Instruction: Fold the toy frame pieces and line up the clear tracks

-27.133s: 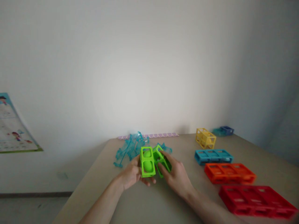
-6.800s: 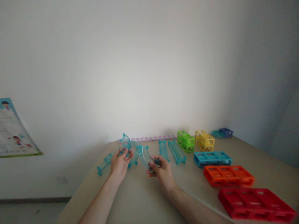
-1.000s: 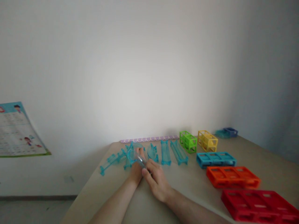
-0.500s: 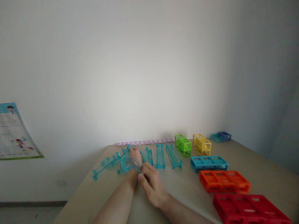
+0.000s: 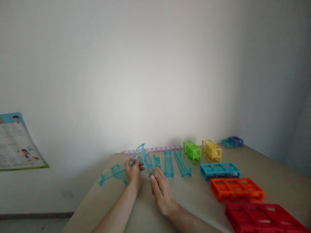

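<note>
My left hand (image 5: 133, 171) is closed around a curved, see-through teal track piece (image 5: 139, 150), raised above the table. In my right hand (image 5: 161, 187) is another clear teal track piece (image 5: 149, 163), gripped near its lower end. The two pieces overlap in view between my hands; whether they touch I cannot tell. Left of my left hand, more teal track pieces (image 5: 114, 174) lie on the table. A short teal piece (image 5: 156, 160) sits just behind my right hand, and beyond it are two long straight track pieces, one upright in view (image 5: 168, 164) and one slanted (image 5: 182, 164).
Along the right stand open-frame blocks: green (image 5: 191, 152), yellow (image 5: 212, 151), blue (image 5: 220, 171), orange (image 5: 236, 189) and red (image 5: 264, 217). A purple block (image 5: 235, 141) with teal pieces is in the far corner. A patterned purple strip (image 5: 162, 149) runs along the wall.
My left hand has come back toward me from the far pieces, now holding a curved track piece up. My right hand still holds its piece, which has turned more upright.
</note>
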`<state>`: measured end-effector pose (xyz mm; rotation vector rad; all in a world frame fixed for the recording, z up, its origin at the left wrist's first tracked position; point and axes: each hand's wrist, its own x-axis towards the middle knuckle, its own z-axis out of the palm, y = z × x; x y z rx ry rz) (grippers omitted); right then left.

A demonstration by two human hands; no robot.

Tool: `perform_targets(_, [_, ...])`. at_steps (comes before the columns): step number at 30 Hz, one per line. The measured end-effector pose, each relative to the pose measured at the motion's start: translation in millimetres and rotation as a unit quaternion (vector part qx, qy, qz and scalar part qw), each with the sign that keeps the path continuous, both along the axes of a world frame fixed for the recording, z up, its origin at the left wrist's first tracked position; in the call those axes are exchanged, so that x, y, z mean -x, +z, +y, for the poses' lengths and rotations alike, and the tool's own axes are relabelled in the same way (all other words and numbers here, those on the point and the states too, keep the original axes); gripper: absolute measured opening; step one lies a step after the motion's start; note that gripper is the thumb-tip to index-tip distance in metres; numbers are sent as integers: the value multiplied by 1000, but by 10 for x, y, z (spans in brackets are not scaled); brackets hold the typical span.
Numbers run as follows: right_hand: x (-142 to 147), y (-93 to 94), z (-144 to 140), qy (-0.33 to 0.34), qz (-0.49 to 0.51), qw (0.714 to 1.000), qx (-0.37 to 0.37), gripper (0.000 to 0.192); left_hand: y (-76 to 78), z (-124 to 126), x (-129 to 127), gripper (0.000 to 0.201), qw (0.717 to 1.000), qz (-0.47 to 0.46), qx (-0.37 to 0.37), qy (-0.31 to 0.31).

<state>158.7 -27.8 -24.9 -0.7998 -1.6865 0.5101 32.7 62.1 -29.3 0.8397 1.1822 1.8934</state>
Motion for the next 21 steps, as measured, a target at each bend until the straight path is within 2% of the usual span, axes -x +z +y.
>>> perform_targets(6, [8,-25,41,-17,24,999,43,37,95,-114,131,4,982,-151,0,-117])
perform_targets(10, [1,-72,83,-42,45,997,52,33,159,-254,59,11,963,-191,1,-191])
perform_targets(16, [-15,-92,123,-57,48,996,39,30,9,-504,-221,10,943,-150,43,-294])
perform_targets(18, [-28,-95,133,-62,48,996,33,29,-19,-530,-241,16,945,-123,38,-301])
perform_targets(21, [-40,-85,127,-54,44,997,37,31,10,-533,-203,25,956,-91,24,-279])
